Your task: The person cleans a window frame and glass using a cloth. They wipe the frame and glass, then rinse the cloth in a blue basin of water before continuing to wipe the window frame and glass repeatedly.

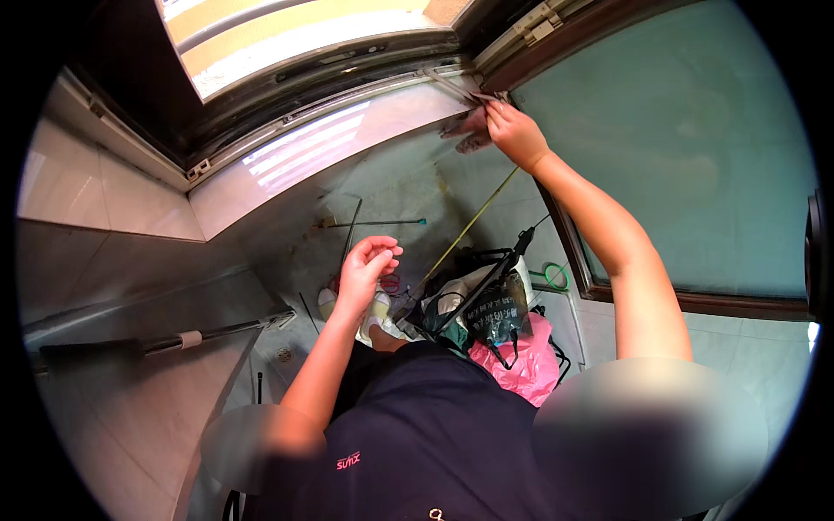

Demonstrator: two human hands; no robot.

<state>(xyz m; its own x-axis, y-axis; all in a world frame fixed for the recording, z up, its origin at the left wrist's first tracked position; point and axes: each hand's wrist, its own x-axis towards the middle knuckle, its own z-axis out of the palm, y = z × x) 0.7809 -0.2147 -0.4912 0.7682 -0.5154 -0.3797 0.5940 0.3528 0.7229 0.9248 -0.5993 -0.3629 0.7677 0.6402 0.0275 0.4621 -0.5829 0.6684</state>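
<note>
My right hand (518, 135) is raised to the right end of the tiled window sill (313, 143), closed on a greyish cloth (474, 130) that hangs below the fingers. A thin pale strip (449, 84) runs from the fingertips towards the window track (365, 89); I cannot tell whether it is part of the cloth. My left hand (370, 267) hovers in front of my body with loosely curled fingers and holds nothing. Beside the right hand stands the frosted glass pane (677, 156) of the opened window, in a dark brown frame.
On the floor below are a pink plastic bag (531, 358), a black printed bag (498, 309), a long yellowish pole (472, 223) and a thin rod with a blue-green tip (391, 223). A green ring-shaped item (557, 277) lies beside them. A metal pole (215, 333) extends at left.
</note>
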